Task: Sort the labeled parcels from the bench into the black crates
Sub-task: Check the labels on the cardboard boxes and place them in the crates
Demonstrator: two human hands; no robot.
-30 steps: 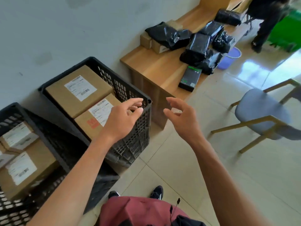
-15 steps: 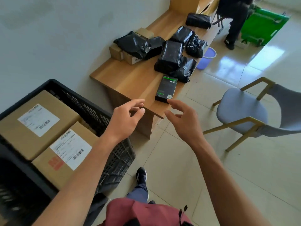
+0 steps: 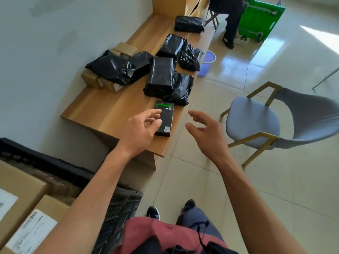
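Over the near end of the bench (image 3: pixel 110 110), both hands now, where a second ago both hovered above the black crate (image 3: pixel 117 208) and its labeled cardboard boxes (image 3: pixel 20 197). Means one drop-off done and a fresh pick-up begun, judging by the reach. Left hand (image 3: pixel 141 131) held above the near end of the small black box with green print (image 3: pixel 164 119), covering part of it; grip loosely curved, fingers apart, holding nothing, contact with the box not clear. Right hand (image 3: pixel 205 132) out past the bench's edge, over the floor tiles, grip wide and empty.

Likely target: that small box, nearest of all on the bench, lying flat by the floor-side edge. Just beyond it, further along the bench, a stack of black poly-bag parcels (image 3: pixel 161 77), more black bags (image 3: pixel 189 57) behind, and one black parcel (image 3: pixel 189 24) alone at the bench's far end. Toward the wall side of the bench, a crumpled black bag (image 3: pixel 111 68) draped over small cardboard boxes (image 3: pixel 91 79). No labels visible on the black bags from here.

Beside the bench on the floor side: a grey chair (image 3: pixel 256 121) with wooden legs, close to the right hand's path and to the walk back toward the crate. Further off, a lilac bucket (image 3: pixel 208 63) against the bench, a green cart (image 3: pixel 260 17), and another person's legs (image 3: pixel 231 21) near the bench's far end. Nothing between the left hand and the small box.
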